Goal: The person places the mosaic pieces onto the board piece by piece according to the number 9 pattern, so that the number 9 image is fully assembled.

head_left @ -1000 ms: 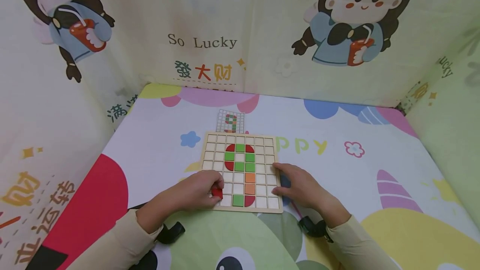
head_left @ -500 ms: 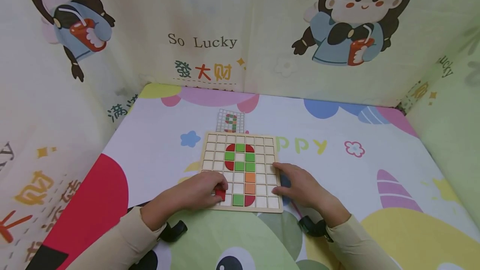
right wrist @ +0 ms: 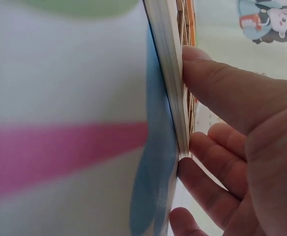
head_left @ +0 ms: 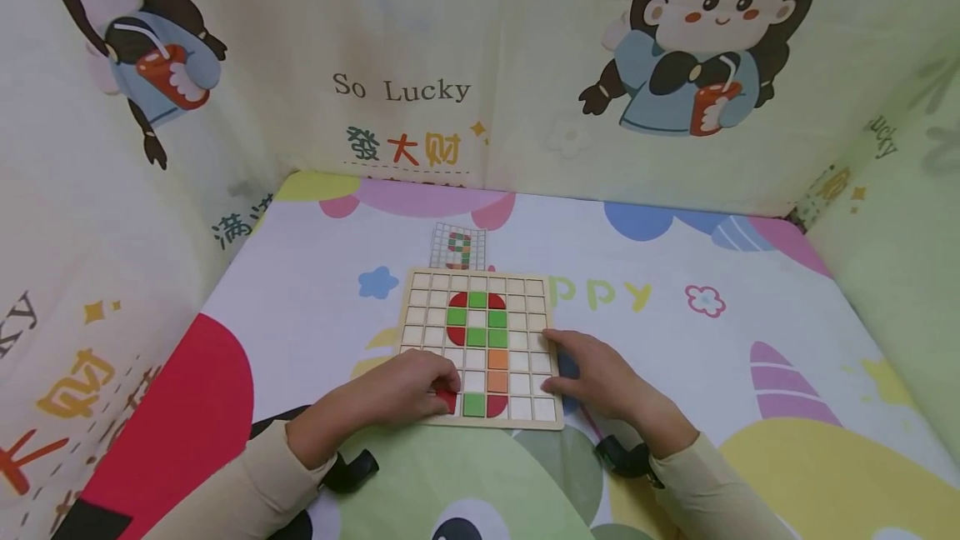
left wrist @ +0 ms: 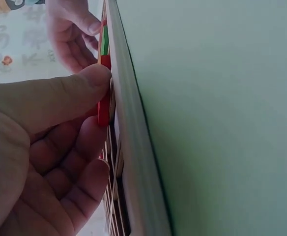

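Note:
My left hand (head_left: 408, 386) pinches a red tile (left wrist: 103, 110) between thumb and fingers, at the bottom row of a wooden grid board (head_left: 531, 319). In the head view the tile is just left of a green tile (head_left: 474, 404), and my fingers partly hide it. Red, green and orange tiles in the board's cells form a figure like a 9. My right hand (head_left: 607, 377) rests at the board's right edge, its thumb (right wrist: 215, 73) and fingertips touching the side, the fingers loosely bent.
Just behind the board lies a small card (head_left: 458, 247) printed with a similar coloured 9 on a grid. A colourful printed cloth (head_left: 645, 273) covers the table. Patterned cloth walls (head_left: 420, 23) stand at the back and both sides.
My left hand has slid a little to the right with the red tile, closer to the green tile in the bottom row. The right hand stays at the board's edge.

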The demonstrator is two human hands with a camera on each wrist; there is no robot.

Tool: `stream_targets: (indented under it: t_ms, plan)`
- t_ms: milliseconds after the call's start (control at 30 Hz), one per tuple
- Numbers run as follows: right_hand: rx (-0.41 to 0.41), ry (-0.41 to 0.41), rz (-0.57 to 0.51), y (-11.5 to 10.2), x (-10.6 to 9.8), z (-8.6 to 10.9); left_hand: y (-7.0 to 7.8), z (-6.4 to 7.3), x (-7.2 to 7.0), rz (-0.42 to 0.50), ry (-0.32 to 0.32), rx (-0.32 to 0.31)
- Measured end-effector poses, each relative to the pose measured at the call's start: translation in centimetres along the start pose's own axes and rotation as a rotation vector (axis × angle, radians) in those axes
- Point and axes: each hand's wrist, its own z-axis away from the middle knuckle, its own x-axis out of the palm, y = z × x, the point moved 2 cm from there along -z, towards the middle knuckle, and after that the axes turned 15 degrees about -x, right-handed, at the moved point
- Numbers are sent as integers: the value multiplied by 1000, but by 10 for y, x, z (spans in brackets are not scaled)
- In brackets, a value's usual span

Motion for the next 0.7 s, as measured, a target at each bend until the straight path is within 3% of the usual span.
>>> stream_targets:
  t_ms: [700]
  plan:
    - [1, -5, 2, -3, 0, 2, 6, 1, 6, -21, 70, 64]
